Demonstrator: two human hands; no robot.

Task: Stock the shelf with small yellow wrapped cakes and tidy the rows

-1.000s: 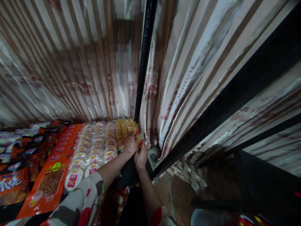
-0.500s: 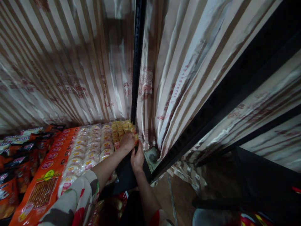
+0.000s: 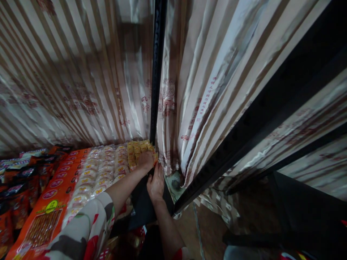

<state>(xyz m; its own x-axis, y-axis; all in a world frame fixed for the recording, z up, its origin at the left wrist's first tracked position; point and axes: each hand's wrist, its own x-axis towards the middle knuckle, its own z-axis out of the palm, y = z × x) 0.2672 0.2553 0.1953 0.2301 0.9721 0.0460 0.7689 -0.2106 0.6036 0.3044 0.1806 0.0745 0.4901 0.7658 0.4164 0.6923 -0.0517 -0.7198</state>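
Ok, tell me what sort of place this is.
Probably a small shop or its stockroom: snacks sit in neat rows, with orange packs, white packs and yellow packs side by side, next to a black post that looks like shelving.

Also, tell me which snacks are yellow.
The small yellow plastic packets at the right end, by the black metal post; the round plastic packs beside them are mostly white, the flat packs beyond orange.

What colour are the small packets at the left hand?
The small packets are mainly yellow, seen best in the head view.
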